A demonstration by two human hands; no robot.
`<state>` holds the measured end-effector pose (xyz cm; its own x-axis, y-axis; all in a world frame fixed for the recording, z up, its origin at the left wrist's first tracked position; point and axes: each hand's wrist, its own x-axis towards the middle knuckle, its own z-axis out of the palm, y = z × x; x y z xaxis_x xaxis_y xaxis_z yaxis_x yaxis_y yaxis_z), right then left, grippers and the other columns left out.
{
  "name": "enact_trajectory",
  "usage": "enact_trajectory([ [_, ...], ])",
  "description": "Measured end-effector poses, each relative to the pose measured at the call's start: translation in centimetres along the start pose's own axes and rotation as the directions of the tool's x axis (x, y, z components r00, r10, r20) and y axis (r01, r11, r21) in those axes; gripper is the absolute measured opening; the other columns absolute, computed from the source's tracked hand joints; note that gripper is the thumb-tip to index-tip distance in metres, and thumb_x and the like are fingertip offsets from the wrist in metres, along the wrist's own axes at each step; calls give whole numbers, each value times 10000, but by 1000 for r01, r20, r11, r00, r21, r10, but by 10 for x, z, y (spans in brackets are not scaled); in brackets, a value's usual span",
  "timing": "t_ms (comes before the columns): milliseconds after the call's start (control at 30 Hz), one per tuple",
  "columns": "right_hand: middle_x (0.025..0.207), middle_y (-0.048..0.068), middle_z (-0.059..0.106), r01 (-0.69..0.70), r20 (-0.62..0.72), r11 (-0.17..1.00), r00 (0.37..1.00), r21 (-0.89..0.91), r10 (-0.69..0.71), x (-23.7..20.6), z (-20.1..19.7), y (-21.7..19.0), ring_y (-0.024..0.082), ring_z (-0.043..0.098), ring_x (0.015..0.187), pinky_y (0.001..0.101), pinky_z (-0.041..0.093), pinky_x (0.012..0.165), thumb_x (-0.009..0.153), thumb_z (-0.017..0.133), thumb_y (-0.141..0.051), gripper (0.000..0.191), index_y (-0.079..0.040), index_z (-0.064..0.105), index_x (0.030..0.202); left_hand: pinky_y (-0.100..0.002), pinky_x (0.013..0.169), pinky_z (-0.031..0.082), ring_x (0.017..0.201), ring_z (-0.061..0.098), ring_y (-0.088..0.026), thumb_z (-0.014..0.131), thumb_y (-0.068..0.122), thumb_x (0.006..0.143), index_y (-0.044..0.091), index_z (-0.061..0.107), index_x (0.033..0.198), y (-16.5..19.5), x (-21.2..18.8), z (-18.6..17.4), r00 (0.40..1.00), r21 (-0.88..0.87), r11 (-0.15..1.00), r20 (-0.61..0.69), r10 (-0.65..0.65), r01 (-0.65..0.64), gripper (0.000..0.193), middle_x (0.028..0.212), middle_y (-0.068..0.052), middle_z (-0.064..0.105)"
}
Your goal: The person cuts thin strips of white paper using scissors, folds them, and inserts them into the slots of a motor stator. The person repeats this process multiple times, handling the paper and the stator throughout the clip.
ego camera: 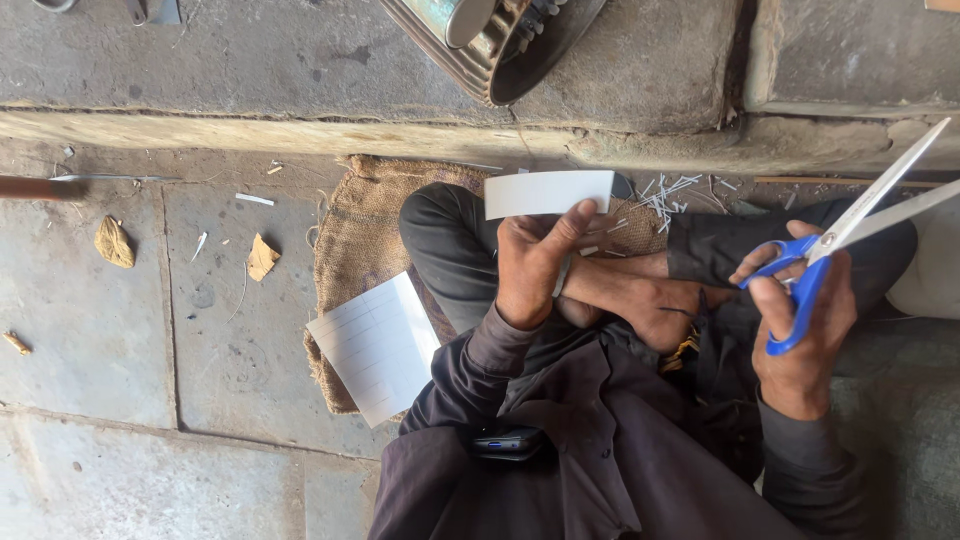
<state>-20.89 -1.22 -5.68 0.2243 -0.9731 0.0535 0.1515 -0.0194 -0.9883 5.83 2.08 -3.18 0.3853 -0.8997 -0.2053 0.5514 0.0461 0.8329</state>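
The left hand (532, 265) pinches a white paper strip (548, 193) between thumb and fingers, holding it up flat above the crossed legs, the thumb lying along its lower right edge. The right hand (800, 330), out at three o'clock from the left, is closed through the blue loops of a pair of scissors (850, 235), whose pale blades stand apart and point up toward one o'clock, well clear of the strip. To cut cleanly from here, it would seem wise to keep the strip taut and level, bring the open blades square to its free edge rather than at a slant, and keep the left thumb back from the line of the cut. At seven o'clock from the left hand a ruled white sheet (378, 347) lies half on a burlap mat (355, 215) and half on the stone floor (120, 330). Thin white paper slivers (668, 192) are scattered at one o'clock, near the knee. Two dry leaves (262, 257) lie on the slabs at nine o'clock, and a ribbed metal vessel (500, 50) sits on the ledge at twelve.
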Motion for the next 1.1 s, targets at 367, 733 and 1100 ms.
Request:
enact_trajectory([
  [367,1156,88,628,-75,-26,991,997,-113,72,11,1,-18,126,597,1008,269,524,932,981,776,1,636,34,440,1521,-366,710,666,847,775,-262,738,131,966,-73,690,1134,-10,-1,0,999,27,999,10,-46,45,268,960,-191,759],
  [733,1142,130,653,-65,25,997,997,-50,66,16,-16,-26,177,666,1043,339,580,903,1000,757,-294,693,39,447,1523,-358,718,648,827,755,-247,764,89,963,-68,687,1115,-4,-5,5,999,38,999,40,-6,4,232,965,-161,747],
  [1100,1154,164,668,-24,95,999,995,-27,26,10,-29,-9,181,637,999,323,533,879,1100,740,-270,607,40,423,1515,-333,762,626,854,754,-230,773,158,972,-67,710,1127,-2,-8,6,996,106,991,22,-86,83,280,941,-172,755],
])
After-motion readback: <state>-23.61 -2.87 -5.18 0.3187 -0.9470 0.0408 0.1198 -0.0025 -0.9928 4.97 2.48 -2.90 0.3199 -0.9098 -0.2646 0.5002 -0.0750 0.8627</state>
